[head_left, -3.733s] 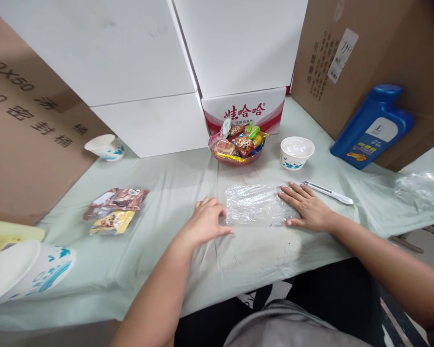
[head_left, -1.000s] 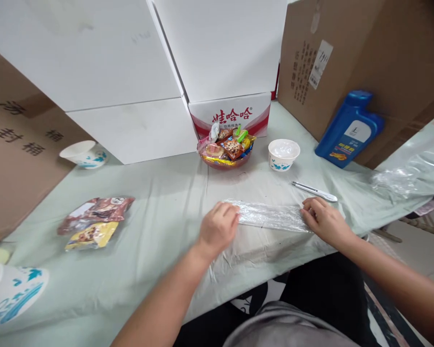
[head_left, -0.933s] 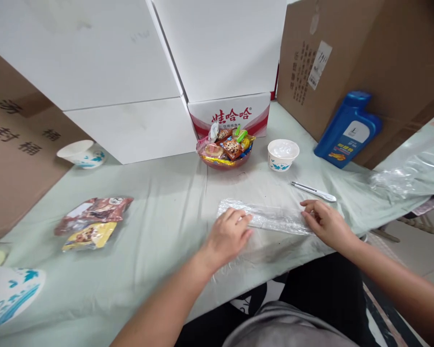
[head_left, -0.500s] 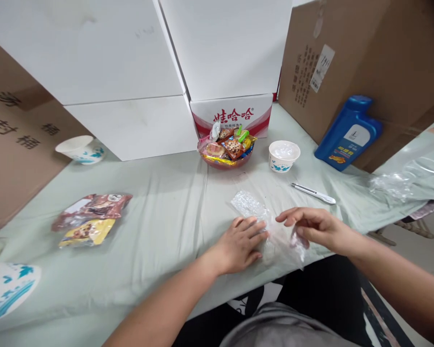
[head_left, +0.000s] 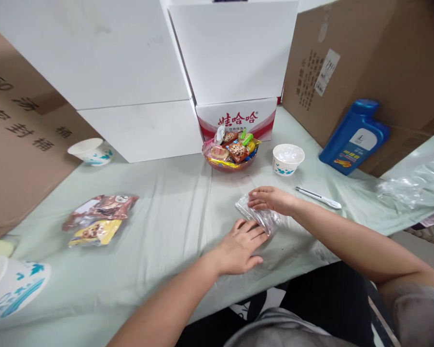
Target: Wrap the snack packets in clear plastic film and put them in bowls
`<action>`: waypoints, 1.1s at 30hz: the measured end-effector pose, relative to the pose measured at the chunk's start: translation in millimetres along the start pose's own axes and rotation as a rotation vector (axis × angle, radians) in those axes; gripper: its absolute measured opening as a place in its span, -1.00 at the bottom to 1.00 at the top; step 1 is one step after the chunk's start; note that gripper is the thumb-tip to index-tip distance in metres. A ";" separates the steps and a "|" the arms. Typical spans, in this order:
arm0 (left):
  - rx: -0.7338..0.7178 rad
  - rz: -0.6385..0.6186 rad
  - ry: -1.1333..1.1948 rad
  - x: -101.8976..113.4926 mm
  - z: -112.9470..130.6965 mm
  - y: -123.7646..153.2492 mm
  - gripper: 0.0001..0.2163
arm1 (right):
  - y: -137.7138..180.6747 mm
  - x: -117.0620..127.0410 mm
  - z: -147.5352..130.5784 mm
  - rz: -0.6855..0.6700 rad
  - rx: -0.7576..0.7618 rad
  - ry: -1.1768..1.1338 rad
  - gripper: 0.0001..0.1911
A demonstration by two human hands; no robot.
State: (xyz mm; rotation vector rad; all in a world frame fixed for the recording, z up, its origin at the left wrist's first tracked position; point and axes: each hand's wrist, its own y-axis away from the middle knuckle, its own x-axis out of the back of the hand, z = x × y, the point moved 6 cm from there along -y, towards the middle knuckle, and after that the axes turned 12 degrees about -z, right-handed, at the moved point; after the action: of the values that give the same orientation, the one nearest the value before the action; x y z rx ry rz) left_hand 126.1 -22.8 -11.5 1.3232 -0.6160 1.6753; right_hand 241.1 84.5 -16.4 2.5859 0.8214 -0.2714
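A crinkled piece of clear plastic film (head_left: 263, 218) lies on the cloth-covered table (head_left: 173, 202), folded into a compact strip. My left hand (head_left: 241, 246) rests flat at its near-left edge, fingers stretched out and touching the film. On the film's far side lies my right hand (head_left: 273, 199), fingers extended leftward over it and the palm facing down. Part of the film is hidden under both hands. Just right of my right wrist is a white utility knife (head_left: 318, 197). Behind it stands a paper cup (head_left: 288, 164) with clear plastic inside.
A bowl (head_left: 231, 166) of wrapped snacks stands before white boxes (head_left: 130, 130). Snack packets (head_left: 97, 231) lie left, near paper cups (head_left: 20, 289). A blue bottle (head_left: 354, 140) leans by a brown carton (head_left: 369, 72). More clear plastic (head_left: 401, 193) lies at right.
My right hand has moved from the film's near right end to its far side. The film's loose right part is now folded over to the left. My left hand stays nearly in place.
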 end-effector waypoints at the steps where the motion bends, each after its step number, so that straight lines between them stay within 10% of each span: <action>1: 0.001 0.002 0.001 -0.1 0.0 0.2 -0.42 | -1.4 0.1 1.0 0.004 0.010 -0.014 -0.82; 13: 0.018 0.524 0.039 26.6 -9.8 14.2 -0.77 | 1.8 -4.3 7.4 -0.027 0.084 0.006 -0.74; 19: 0.123 0.311 -0.092 12.0 -21.0 3.7 -0.68 | 1.1 4.5 0.7 -0.027 0.121 0.082 -0.56; 23: 0.141 0.319 -0.064 10.6 -27.9 5.1 -0.77 | 26.2 19.5 -29.1 0.137 0.407 0.547 -0.56; 28: 0.122 0.316 -0.025 13.0 -30.4 7.8 -0.81 | 72.1 -20.9 -2.2 -0.279 0.551 1.301 -0.55; 33: 0.048 0.252 0.021 13.1 -23.1 7.4 -0.77 | 97.6 -39.3 29.4 -0.197 0.631 1.701 -0.74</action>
State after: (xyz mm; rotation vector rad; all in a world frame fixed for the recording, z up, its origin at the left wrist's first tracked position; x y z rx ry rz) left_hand 107.7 -3.3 -5.2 1.3022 -0.7601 1.9147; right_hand 264.9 -20.7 0.9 2.7709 1.5894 2.1752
